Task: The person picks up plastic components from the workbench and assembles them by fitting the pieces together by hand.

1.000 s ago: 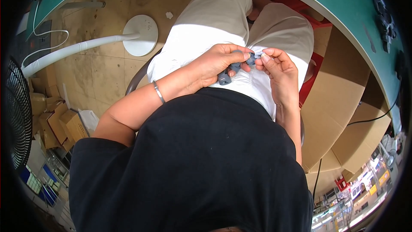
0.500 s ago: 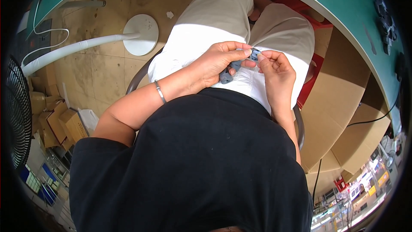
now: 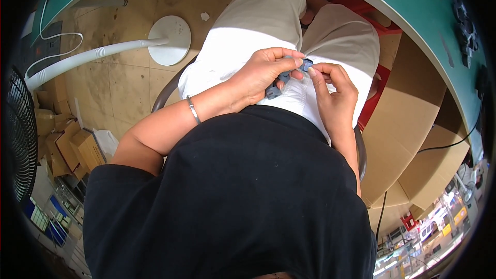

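Over my lap, my left hand (image 3: 263, 75) grips a small grey-blue plastic part (image 3: 308, 65) between thumb and fingers. A darker grey chunky piece (image 3: 273, 91) shows below that palm; whether it joins the held part is hidden by my fingers. My right hand (image 3: 337, 92) has its thumb and forefinger pinched at the right end of the plastic part, its other fingers curled. The exact kind of part is too small to make out.
A green table (image 3: 413, 5) curves around the far side, with several dark plastic pieces (image 3: 465, 31) at its right. An open cardboard box (image 3: 403, 139) stands on the right. Left are a round white stand base (image 3: 169, 40), a black fan (image 3: 21, 139) and cartons (image 3: 72, 147).
My right thumb and forefinger have shifted slightly on the part's end, with that hand's fingers a little straighter. The part has turned slightly in my left hand.
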Action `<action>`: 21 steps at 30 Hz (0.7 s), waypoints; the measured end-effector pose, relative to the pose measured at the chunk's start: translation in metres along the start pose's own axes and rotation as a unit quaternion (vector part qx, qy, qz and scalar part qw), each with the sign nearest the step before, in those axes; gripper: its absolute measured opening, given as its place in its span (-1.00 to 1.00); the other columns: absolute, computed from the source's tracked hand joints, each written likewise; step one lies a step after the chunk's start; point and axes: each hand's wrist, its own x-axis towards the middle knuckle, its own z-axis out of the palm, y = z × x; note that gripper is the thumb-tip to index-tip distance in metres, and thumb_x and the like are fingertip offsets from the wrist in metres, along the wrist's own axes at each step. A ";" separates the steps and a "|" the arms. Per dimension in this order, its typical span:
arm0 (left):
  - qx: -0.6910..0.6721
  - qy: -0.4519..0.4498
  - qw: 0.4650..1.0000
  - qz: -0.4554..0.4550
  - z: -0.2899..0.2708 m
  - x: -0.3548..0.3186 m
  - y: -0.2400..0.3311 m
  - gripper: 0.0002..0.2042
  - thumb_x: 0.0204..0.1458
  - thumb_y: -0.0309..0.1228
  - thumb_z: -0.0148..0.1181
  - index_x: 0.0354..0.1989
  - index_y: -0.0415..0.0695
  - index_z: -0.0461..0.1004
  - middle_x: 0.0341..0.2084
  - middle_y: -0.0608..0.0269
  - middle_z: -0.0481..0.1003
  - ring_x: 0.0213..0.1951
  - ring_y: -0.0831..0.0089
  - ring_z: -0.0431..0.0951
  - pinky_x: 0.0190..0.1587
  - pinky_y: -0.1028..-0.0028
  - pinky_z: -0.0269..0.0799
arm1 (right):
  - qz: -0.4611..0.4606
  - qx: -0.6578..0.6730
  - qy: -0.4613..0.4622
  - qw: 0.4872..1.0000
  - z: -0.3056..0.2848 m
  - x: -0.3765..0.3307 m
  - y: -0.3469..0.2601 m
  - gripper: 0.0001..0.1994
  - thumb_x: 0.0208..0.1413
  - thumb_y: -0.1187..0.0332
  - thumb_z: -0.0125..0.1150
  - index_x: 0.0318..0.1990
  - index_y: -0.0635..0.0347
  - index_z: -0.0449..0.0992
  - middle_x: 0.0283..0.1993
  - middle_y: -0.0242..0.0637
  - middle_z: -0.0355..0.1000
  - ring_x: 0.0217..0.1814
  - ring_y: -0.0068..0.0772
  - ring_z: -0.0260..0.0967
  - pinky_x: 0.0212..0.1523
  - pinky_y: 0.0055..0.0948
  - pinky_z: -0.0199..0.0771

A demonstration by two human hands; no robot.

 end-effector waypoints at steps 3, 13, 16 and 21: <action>0.021 0.001 1.000 0.006 0.001 0.000 -0.002 -0.73 0.19 -0.36 0.15 0.00 -0.23 0.46 -0.32 0.25 0.54 -0.30 0.69 0.49 -0.49 0.71 0.26 | 0.050 0.003 0.008 0.999 0.002 0.000 -0.002 -0.91 0.05 0.56 0.29 -0.29 0.32 0.52 -0.31 -0.20 0.51 -0.36 -0.45 0.47 -0.28 -0.51 0.48; 0.025 0.002 1.000 0.002 0.004 -0.001 0.000 -0.73 0.18 -0.36 0.16 -0.01 -0.22 0.47 -0.30 0.24 0.55 -0.29 0.69 0.50 -0.49 0.70 0.25 | 0.130 0.072 0.047 0.988 0.011 -0.002 0.001 -0.92 0.06 0.56 0.28 -0.29 0.31 0.54 -0.34 -0.30 0.51 -0.36 -0.58 0.39 -0.26 -0.55 0.44; 0.018 0.005 1.000 -0.007 0.004 0.000 0.000 -0.74 0.18 -0.36 0.16 -0.02 -0.23 0.47 -0.28 0.24 0.55 -0.27 0.67 0.52 -0.50 0.70 0.24 | 0.126 0.071 0.054 0.988 0.014 -0.003 0.003 -0.93 0.10 0.58 0.23 -0.26 0.34 0.52 -0.34 -0.29 0.51 -0.36 -0.60 0.42 -0.27 -0.58 0.45; 0.004 0.001 1.000 -0.006 -0.001 0.002 -0.004 -0.75 0.18 -0.38 0.17 -0.02 -0.22 0.46 -0.25 0.24 0.55 -0.23 0.63 0.55 -0.50 0.70 0.24 | 0.226 0.218 0.024 0.949 0.015 0.001 -0.004 -0.92 0.14 0.58 0.20 -0.23 0.39 0.46 -0.34 -0.28 0.50 -0.35 -0.58 0.49 -0.29 -0.62 0.47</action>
